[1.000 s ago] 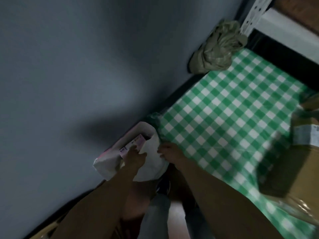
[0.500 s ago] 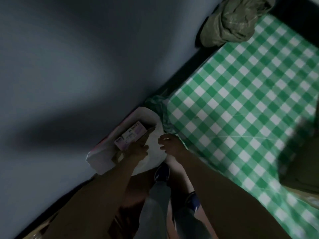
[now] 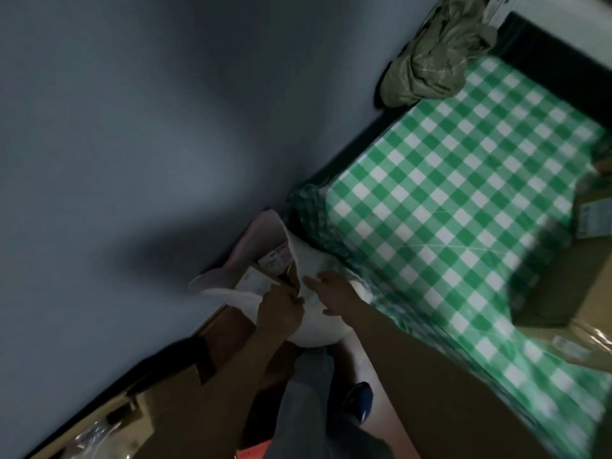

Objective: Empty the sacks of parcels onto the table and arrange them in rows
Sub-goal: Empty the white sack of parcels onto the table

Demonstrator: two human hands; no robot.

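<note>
— Where is our sack?
— Under both our hands, against the near corner of the table. Its mouth gapes just beyond our left hand.
— And the hands themselves?
— Our right hand lies on the sack's side, fingers straight and a little apart. Our left hand has its fingers curled at the mouth. We cannot tell whether they hold the rim or a parcel.
— What do we see inside?
— Just past our left knuckles sits a pale parcel, and a pink-labelled parcel lies beyond it.
— And further off?
— Well to the right of our right hand a blurred carton stands on the checked cloth. An olive bundle sits far beyond, at the table's far corner.
</note>
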